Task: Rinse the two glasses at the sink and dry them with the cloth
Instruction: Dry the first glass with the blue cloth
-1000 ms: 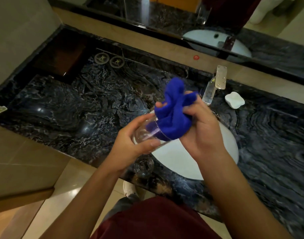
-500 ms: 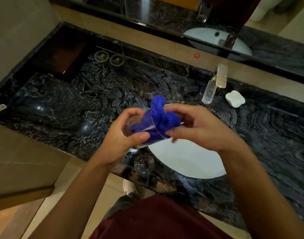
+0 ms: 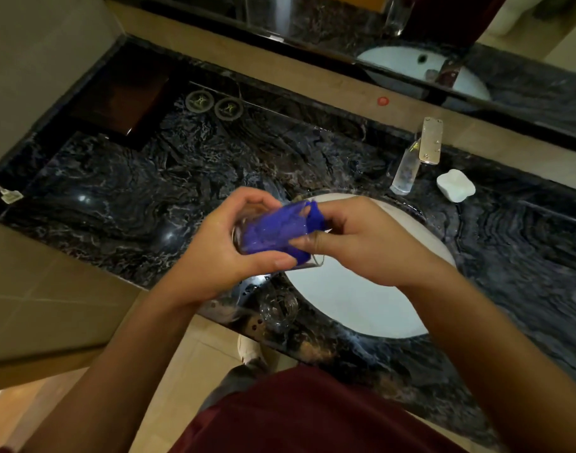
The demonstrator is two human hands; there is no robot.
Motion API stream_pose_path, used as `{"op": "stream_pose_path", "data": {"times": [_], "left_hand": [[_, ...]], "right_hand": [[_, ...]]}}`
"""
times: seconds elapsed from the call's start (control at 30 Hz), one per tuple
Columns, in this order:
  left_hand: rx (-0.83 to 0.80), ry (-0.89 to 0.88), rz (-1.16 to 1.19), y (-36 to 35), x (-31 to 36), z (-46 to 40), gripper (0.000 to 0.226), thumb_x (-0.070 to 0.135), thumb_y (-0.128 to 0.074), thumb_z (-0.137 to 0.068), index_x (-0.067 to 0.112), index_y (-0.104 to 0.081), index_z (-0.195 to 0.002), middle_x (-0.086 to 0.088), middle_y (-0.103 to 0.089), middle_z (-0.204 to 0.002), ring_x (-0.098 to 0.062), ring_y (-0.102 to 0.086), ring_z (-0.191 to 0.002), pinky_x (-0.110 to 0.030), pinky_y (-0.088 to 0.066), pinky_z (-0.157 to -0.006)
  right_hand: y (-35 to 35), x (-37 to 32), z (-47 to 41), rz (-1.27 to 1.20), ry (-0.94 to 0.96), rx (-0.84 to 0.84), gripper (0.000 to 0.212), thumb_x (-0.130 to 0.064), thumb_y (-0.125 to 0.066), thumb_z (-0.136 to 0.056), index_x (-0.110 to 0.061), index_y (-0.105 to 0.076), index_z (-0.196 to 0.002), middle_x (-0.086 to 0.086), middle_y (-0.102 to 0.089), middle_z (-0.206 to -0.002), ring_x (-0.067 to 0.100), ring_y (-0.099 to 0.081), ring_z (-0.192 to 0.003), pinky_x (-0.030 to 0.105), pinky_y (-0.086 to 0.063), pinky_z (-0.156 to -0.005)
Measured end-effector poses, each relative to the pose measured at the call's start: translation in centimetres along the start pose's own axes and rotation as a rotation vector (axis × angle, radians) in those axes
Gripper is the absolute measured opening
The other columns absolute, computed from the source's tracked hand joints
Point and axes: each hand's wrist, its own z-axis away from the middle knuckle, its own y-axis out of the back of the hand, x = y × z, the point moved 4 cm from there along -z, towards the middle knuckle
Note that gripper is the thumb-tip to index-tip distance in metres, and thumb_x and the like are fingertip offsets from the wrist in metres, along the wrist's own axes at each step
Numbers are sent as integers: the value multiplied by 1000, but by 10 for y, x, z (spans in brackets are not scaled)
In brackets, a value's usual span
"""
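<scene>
The dark marble counter (image 3: 123,204) carried a glass (image 3: 278,308) at its front edge, two coasters (image 3: 214,104) and a white soap (image 3: 455,185) along the back

Maroon shirt (image 3: 313,416); bare forearms (image 3: 123,354)

Clear glass (image 3: 308,262), tipped on its side above the white sink (image 3: 362,299), stuffed with the blue cloth (image 3: 273,232), a fold protruding at the rim. Second glass (image 3: 278,308) stands upright on the dark counter (image 3: 149,191) beside the sink.
</scene>
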Motion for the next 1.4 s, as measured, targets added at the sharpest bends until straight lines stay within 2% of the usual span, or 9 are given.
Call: {"op": "stream_pose_path", "data": {"times": [0.07,0.13,0.27,0.47,0.7,0.9,1.1,1.23,1.4], "left_hand": [[1,-58,-78,-2,4,1,66,38,-89,-62,25,-57,-118,3,-70,-113,-10,-72,-102,-21,-56,-87],[-6,-103,-148,-5,6,3,69,40,-90,-63,28,-54,-120,8,-67,-115,-11,-72,-104,-23,-59,-87],[35,-342,-475,-10,12,3,74,50,-88,-69,16,-57,-127,-4,-64,-120,-20,-68,-107,-40,-59,-91],[131,-516,-486,-14,8,3,70,56,-79,-82,11,-51,-129,-6,-55,-123,-12,-58,-113,-26,-48,-98],[271,-305,-118,-13,4,9,65,62,-72,-86,18,-48,-127,28,-63,-116,2,-66,-95,-12,-51,-81],[184,-27,109,-23,-8,12,41,40,-68,-82,17,-58,-115,13,-71,-96,-6,-68,-72,-22,-55,-58],[-21,426,273,-27,-32,7,42,50,-72,-84,11,-65,-99,-13,-69,-68,-24,-61,-45,-24,-43,-33],[-119,700,568,-43,-45,14,59,60,-67,-81,5,-74,-99,-17,-63,-61,-20,-55,-36,-20,-37,-30],[63,600,599,-36,-43,4,59,57,-61,-87,1,-69,-105,-15,-64,-60,-20,-53,-34,-19,-34,-29]], "right_hand": [[-5,8,3,-264,-66,26,15,-2,-65,-99,-6,-75,-109,-16,-72,-65,-2,-66,-58,13,-50,-58],[-12,18,6,-465,-207,81,13,-8,-63,-101,-7,-75,-103,-14,-53,-44,1,-40,-33,12,-30,-36],[-16,31,6,-833,-434,146,16,-17,-67,-91,-5,-65,-80,2,-37,-46,5,-22,-26,16,-12,-36],[-24,35,10,-1006,-389,183,30,-25,-61,-102,-5,-72,-82,5,-45,-50,4,-25,-26,16,-20,-31],[-23,30,17,-621,-166,44,25,-36,-58,-96,-15,-71,-98,-3,-45,-39,7,-31,-33,19,-25,-37],[-5,19,23,-160,24,12,16,-15,-68,-93,-7,-75,-106,-23,-59,-53,-2,-55,-48,9,-39,-53],[-7,3,25,622,289,-40,28,-14,-66,-89,-16,-79,-113,6,-79,-89,37,-72,-75,42,-55,-63],[-14,-3,28,744,434,-98,28,-4,-77,-77,-14,-79,-103,5,-78,-84,33,-71,-65,38,-53,-48],[-14,8,12,560,271,5,31,-6,-64,-89,-11,-73,-118,11,-78,-96,39,-69,-77,41,-51,-63]]}}
